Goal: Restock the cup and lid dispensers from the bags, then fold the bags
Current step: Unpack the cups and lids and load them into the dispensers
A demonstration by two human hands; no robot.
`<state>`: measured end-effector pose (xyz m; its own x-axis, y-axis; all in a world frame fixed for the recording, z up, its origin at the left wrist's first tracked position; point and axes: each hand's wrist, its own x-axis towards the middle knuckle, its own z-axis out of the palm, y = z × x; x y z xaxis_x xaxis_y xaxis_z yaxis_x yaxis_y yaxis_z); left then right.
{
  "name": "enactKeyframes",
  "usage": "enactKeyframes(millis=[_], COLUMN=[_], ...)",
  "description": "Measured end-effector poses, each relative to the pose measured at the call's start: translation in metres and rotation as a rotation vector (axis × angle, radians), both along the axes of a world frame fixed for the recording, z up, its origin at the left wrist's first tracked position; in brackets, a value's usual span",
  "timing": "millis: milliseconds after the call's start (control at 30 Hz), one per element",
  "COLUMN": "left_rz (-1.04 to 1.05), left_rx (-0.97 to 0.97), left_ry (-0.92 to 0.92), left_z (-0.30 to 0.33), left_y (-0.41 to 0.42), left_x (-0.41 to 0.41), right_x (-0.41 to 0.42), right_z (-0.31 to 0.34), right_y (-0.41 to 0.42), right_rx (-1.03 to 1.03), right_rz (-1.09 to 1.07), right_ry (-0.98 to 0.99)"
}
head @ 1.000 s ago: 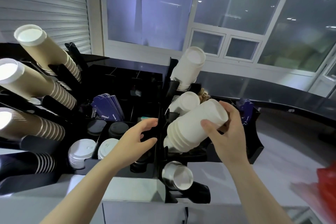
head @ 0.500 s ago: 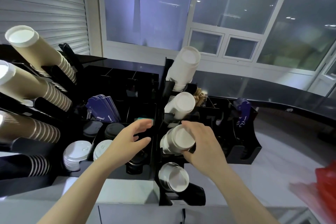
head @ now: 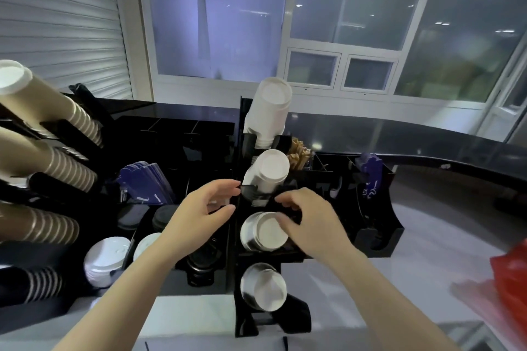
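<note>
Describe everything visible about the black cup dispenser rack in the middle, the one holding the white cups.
The black cup dispenser rack stands upright on the white counter, glossy like acrylic. Four slots stacked vertically hold cup stacks tilted toward the camera: two white stacks on top, two shorter silvery-sided ones below. The left hand touches its upright panel; the right hand lies over the third stack's slot, fingers blurred.
</note>
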<state>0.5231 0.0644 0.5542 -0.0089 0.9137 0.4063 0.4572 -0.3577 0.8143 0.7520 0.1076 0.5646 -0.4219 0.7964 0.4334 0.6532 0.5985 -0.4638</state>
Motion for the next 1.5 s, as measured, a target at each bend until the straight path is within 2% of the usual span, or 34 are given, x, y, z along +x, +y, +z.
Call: enactKeyframes(millis=[133,233,333,567,733,933,1100,1267,1433,1500], left_rz=[0.071,0.104,0.100,0.189,0.128,0.208,0.233,0.151,0.041,-0.003], left_rx=[0.122,0.168,0.133,-0.048,-0.042,-0.022,-0.060,-0.057,-0.079,-0.058], left_ry=[-0.091,-0.093,-0.034,0.208,0.153,0.074,0.005,-0.075,-0.077,-0.067], left_z=[0.013,0.032,0.053,0.079,0.072,0.065,0.063,0.069,0.074,0.080], left_y=[0.016,0.036,0.065,0.133,0.150,0.156,0.156,0.154,0.148,0.139], left_x=[0.000,0.001,0.001,0.005,0.014,0.017,0.014,0.016,0.021,0.022], right_x=[0.002,-0.002,-0.013,-0.045,-0.057,-0.063,-0.058,-0.058,-0.048,-0.044], right_z=[0.024,0.045,0.063,0.077,0.061,0.049,0.047,0.050,0.060,0.069], right_y=[0.021,0.049,0.078,0.131,0.160,0.168,0.164,0.156,0.147,0.140], right_rx=[0.105,0.052,-0.036,-0.062,-0.060,-0.024,0.055,0.007,-0.067,-0.018], right_rz=[-0.077,-0.105,-0.116,-0.014,-0.078,-0.127,-0.093,-0.070,-0.021,0.005], right_ry=[0.384,0.461,0.436,0.271,0.175,0.249,0.233,0.306,0.300,0.305])
